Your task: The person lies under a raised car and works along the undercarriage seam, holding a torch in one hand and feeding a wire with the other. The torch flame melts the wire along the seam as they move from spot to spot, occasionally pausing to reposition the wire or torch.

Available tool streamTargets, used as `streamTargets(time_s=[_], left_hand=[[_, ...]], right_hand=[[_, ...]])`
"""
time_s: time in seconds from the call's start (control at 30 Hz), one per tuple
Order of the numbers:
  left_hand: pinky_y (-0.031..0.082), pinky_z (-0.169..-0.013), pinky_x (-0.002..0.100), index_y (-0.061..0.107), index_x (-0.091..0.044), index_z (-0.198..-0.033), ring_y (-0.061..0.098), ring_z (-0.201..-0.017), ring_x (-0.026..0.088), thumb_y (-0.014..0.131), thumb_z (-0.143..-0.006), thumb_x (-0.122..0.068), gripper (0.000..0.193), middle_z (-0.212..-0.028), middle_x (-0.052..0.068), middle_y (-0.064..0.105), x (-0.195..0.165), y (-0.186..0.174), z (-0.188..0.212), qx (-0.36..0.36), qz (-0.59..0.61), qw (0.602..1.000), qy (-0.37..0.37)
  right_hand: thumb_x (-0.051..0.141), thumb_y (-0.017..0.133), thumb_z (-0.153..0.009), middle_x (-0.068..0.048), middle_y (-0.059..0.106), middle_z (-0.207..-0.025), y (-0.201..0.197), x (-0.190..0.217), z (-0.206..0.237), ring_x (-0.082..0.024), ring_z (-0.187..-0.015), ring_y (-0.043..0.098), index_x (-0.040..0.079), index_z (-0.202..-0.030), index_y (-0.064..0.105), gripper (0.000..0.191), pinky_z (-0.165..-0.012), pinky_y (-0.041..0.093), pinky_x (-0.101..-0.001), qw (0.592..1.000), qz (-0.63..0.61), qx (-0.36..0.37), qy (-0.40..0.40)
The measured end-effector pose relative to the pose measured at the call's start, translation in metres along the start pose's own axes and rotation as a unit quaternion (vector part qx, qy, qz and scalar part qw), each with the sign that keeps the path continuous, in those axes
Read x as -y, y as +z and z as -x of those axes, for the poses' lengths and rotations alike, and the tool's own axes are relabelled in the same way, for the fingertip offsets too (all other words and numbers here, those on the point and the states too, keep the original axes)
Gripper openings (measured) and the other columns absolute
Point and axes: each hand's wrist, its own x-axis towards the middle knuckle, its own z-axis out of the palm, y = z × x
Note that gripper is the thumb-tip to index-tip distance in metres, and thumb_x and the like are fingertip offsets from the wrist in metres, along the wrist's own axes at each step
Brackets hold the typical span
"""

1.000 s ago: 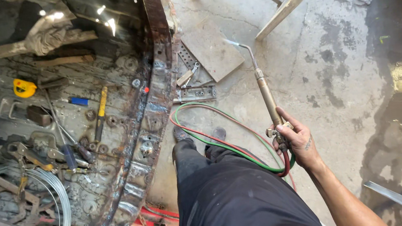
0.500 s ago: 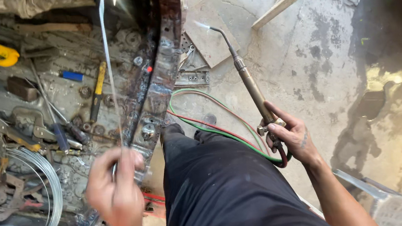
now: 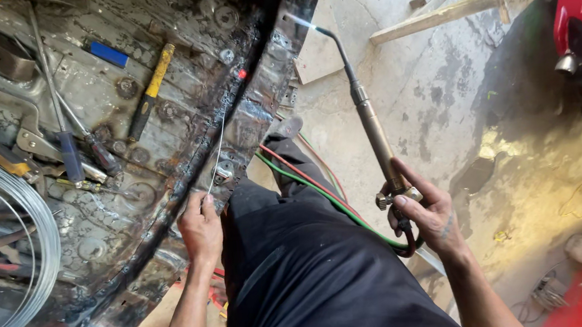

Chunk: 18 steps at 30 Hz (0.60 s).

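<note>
Beside a scorched curved metal panel (image 3: 256, 109), the left hand (image 3: 200, 227) pinches 1 thin filler rod (image 3: 218, 153), whose length runs up and away from the grip toward a glowing spot (image 3: 241, 73). Right hand (image 3: 426, 214) is closed around a gas torch (image 3: 369, 123), its long axis pointing forward, its lit tip just right of that spot; the left hand is nearer the panel.

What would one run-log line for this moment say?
left hand: holds thin filler wire, tip at glowing spot | right hand: grips lit torch | hoses trailing
</note>
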Motion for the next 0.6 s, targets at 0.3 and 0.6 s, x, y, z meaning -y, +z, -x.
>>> streamTargets(time_s=[0.3,0.6], left_hand=[[0.052,-0.073,0.032,0.070,0.001,-0.111,0.064,-0.078,0.017,0.067,-0.101,-0.015,0.019,-0.090,0.012,0.071,-0.011,-0.003,0.001,-0.023,0.135,0.990,-0.028],[0.052,-0.076,0.030,0.071,0.002,-0.111,0.067,-0.083,0.015,0.065,-0.103,-0.014,0.019,-0.092,0.009,0.073,-0.030,0.009,-0.010,-0.020,0.101,0.995,0.000]], right_hand=[[0.012,0.066,-0.094,-0.011,0.070,-0.107,0.013,0.010,-0.049,-0.013,-0.066,0.066,0.007,-0.155,0.046,0.064,-0.056,0.056,-0.0290,0.999,0.036,0.033,0.025],[0.015,0.065,-0.095,-0.008,0.071,-0.099,0.008,0.033,-0.084,-0.010,-0.062,0.064,0.011,-0.154,0.048,0.062,-0.049,0.055,-0.0281,0.987,0.101,0.093,0.088]])
